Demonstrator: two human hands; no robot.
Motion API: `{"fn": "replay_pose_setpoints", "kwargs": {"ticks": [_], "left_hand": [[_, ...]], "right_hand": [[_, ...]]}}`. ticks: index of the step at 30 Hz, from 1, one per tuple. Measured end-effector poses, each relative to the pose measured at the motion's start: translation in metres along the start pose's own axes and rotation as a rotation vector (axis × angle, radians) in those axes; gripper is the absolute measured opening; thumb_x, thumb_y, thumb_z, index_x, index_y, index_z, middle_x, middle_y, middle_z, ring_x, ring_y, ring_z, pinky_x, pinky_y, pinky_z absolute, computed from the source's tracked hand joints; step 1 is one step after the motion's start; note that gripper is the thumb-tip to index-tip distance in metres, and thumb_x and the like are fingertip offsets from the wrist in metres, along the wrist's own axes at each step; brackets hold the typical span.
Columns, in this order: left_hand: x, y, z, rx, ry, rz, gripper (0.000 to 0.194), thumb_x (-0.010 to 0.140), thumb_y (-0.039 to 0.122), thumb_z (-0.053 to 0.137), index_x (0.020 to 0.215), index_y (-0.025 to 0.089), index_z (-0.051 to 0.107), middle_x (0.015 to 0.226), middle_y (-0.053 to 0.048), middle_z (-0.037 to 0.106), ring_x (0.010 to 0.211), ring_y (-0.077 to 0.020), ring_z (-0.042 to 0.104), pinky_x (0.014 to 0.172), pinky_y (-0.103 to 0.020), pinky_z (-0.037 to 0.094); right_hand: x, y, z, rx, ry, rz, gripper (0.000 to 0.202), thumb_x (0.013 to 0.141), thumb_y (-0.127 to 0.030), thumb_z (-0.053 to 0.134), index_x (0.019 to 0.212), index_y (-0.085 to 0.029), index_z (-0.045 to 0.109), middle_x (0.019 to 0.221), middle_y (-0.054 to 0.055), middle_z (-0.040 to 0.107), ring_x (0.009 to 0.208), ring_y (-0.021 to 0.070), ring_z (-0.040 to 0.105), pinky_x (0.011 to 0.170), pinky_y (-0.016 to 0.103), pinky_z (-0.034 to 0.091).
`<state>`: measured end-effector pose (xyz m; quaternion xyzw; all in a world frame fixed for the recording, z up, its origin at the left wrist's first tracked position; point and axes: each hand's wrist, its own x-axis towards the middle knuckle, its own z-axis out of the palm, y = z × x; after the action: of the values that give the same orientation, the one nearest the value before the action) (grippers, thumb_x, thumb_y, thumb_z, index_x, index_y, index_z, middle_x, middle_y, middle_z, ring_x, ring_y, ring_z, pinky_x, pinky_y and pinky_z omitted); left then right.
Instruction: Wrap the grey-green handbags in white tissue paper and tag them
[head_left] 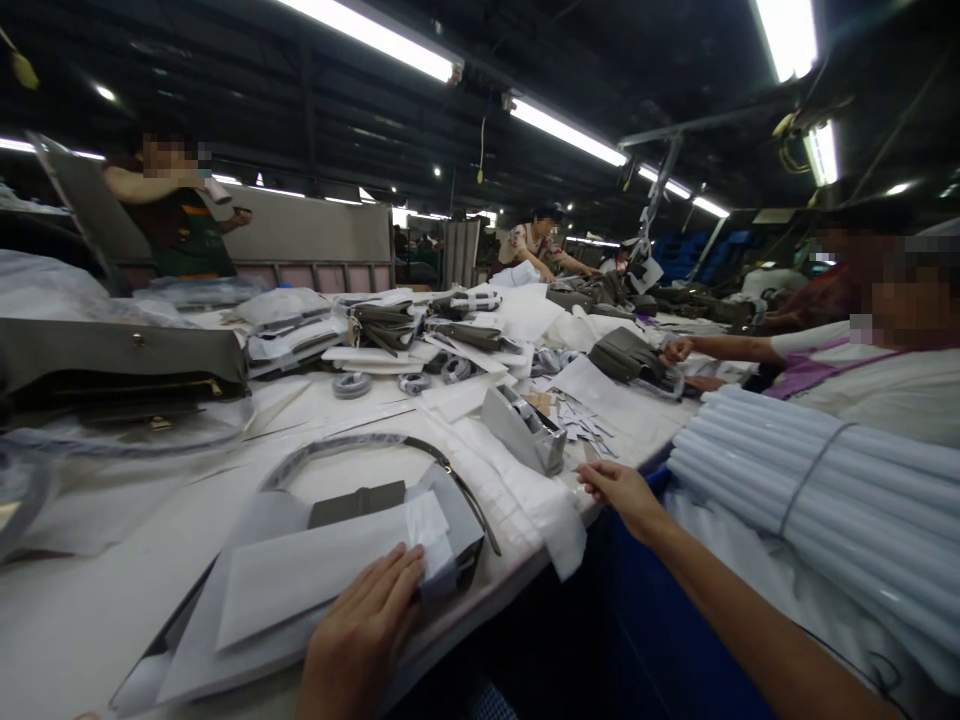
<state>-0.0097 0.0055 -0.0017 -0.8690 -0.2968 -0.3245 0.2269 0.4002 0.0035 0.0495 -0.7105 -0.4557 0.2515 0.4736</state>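
A grey handbag [356, 503] lies on the table in front of me, partly covered by white paper sheets [300, 570]. Its curved strap [337, 442], wrapped in clear film for part of its length, loops behind it. My left hand [367, 620] rests with fingers stretched out on the paper at the bag's near right side. To the right is a grey tape dispenser [523, 428]. Just right of it, at the table's edge, my right hand [619, 492] pinches thumb and fingers together. Whatever sits between those fingertips is too small to tell.
White foam sheeting [510, 490] hangs over the table edge. Tied white rolls [817, 470] stand at right above a blue bin [660, 620]. Another grey bag [120, 370] is at left. Wrapped strap coils [351, 385] and bags lie farther back. Co-workers stand around, one handling a bag [630, 355].
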Motion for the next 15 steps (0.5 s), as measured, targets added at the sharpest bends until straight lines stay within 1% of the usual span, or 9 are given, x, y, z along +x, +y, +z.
{"fn": "replay_pose_setpoints", "kwargs": {"ticks": [3, 5, 7, 9, 11, 12, 13, 15], "left_hand": [[0.006, 0.002, -0.005, -0.004, 0.027, -0.024, 0.034, 0.103, 0.023, 0.035, 0.119, 0.017, 0.064, 0.121, -0.001, 0.072, 0.108, -0.0219, 0.07, 0.089, -0.038, 0.057], [0.008, 0.004, -0.007, -0.012, 0.028, -0.031, 0.035, 0.104, 0.024, 0.033, 0.118, 0.017, 0.064, 0.12, -0.001, 0.073, 0.107, -0.0219, 0.07, 0.088, -0.038, 0.057], [0.009, 0.004, -0.009, -0.02, 0.029, -0.034, 0.035, 0.104, 0.025, 0.032, 0.118, 0.017, 0.064, 0.119, -0.001, 0.073, 0.106, -0.0219, 0.07, 0.088, -0.038, 0.056], [0.009, 0.004, -0.009, -0.03, 0.029, -0.035, 0.035, 0.105, 0.025, 0.033, 0.118, 0.017, 0.064, 0.119, -0.001, 0.073, 0.107, -0.022, 0.07, 0.089, -0.038, 0.056], [0.009, 0.004, -0.01, -0.047, 0.024, -0.036, 0.034, 0.104, 0.025, 0.033, 0.118, 0.017, 0.064, 0.119, -0.002, 0.073, 0.107, -0.0223, 0.07, 0.09, -0.038, 0.055], [0.009, 0.004, -0.01, -0.058, 0.023, -0.04, 0.034, 0.104, 0.025, 0.034, 0.117, 0.017, 0.064, 0.119, -0.002, 0.073, 0.108, -0.0226, 0.07, 0.09, -0.038, 0.055], [0.009, 0.004, -0.01, -0.069, 0.022, -0.047, 0.033, 0.104, 0.025, 0.034, 0.117, 0.017, 0.064, 0.119, -0.003, 0.073, 0.107, -0.0229, 0.07, 0.09, -0.038, 0.055], [0.01, 0.005, -0.011, -0.094, 0.021, -0.064, 0.032, 0.104, 0.025, 0.036, 0.117, 0.017, 0.064, 0.118, -0.003, 0.073, 0.107, -0.0233, 0.07, 0.09, -0.038, 0.055]], "right_hand": [[0.01, 0.014, 0.002, -0.108, 0.046, -0.082, 0.048, 0.074, -0.061, 0.063, 0.083, -0.014, 0.071, 0.074, 0.009, 0.074, 0.058, 0.0159, 0.063, 0.053, 0.027, 0.049], [0.014, 0.017, -0.003, -0.209, 0.077, -0.147, 0.04, 0.078, -0.055, 0.06, 0.078, -0.016, 0.07, 0.068, 0.007, 0.072, 0.057, 0.0179, 0.064, 0.057, 0.031, 0.051], [0.013, 0.016, -0.013, -0.318, 0.103, -0.229, 0.033, 0.081, -0.048, 0.058, 0.076, -0.018, 0.07, 0.068, 0.007, 0.072, 0.061, 0.0209, 0.065, 0.067, 0.036, 0.053], [0.005, 0.011, -0.024, -0.416, 0.104, -0.326, 0.028, 0.084, -0.042, 0.056, 0.08, -0.019, 0.071, 0.08, 0.009, 0.074, 0.076, 0.025, 0.069, 0.08, 0.041, 0.053], [-0.006, 0.001, -0.034, -0.49, 0.068, -0.409, 0.024, 0.086, -0.037, 0.055, 0.086, -0.02, 0.072, 0.094, 0.01, 0.074, 0.092, 0.0273, 0.069, 0.091, 0.042, 0.05], [-0.013, -0.005, -0.038, -0.527, 0.034, -0.45, 0.022, 0.088, -0.035, 0.056, 0.088, -0.021, 0.072, 0.097, 0.01, 0.074, 0.096, 0.0272, 0.068, 0.093, 0.041, 0.05], [-0.02, -0.012, -0.041, -0.577, -0.008, -0.508, 0.02, 0.09, -0.033, 0.055, 0.09, -0.022, 0.072, 0.098, 0.01, 0.073, 0.097, 0.0264, 0.068, 0.093, 0.04, 0.05], [-0.034, -0.029, -0.042, -0.707, -0.096, -0.7, 0.02, 0.095, -0.027, 0.052, 0.096, -0.021, 0.071, 0.098, 0.009, 0.073, 0.093, 0.0235, 0.068, 0.089, 0.036, 0.052]]}}
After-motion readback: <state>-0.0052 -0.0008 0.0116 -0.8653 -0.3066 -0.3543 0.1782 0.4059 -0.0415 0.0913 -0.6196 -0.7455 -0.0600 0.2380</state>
